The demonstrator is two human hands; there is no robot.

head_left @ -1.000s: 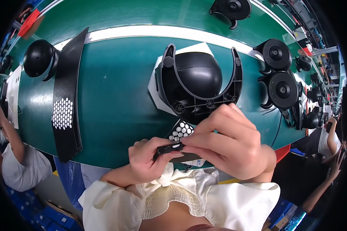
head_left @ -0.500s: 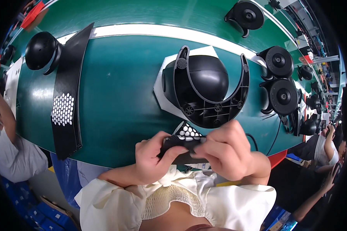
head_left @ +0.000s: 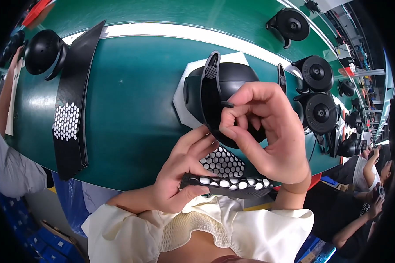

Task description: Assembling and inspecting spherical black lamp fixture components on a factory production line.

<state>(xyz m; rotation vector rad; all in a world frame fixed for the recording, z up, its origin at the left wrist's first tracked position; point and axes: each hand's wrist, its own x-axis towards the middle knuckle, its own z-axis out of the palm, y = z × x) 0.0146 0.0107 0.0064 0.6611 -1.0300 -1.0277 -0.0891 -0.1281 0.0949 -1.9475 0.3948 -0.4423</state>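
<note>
My left hand [head_left: 180, 175] is closed on a bent black sheet [head_left: 226, 186] with rows of white round dots, pinched between thumb and fingers near the table's front edge. Its outer fingers reach up to the black device's lower side. My right hand [head_left: 272, 136] is raised over that device, fingers curled, with a small black piece [head_left: 227, 104] at the index fingertip. The black round-bodied device [head_left: 238, 72] lies on a white foam pad [head_left: 182, 103], its crescent-shaped stand upward. A textured round patch [head_left: 211, 72] shows on the stand's left tip. My right hand hides much of the stand.
To the left lie long black sheets [head_left: 72, 87] with a patch of white dots, beside another black round device [head_left: 43, 51]. Several similar devices [head_left: 318, 73] stand at the right and across the white strip. Other people [head_left: 13, 162] work at both sides.
My right hand has left the sheet and risen over the device with the small black piece. My left hand still holds the sheet, which now opens out wider toward the right.
</note>
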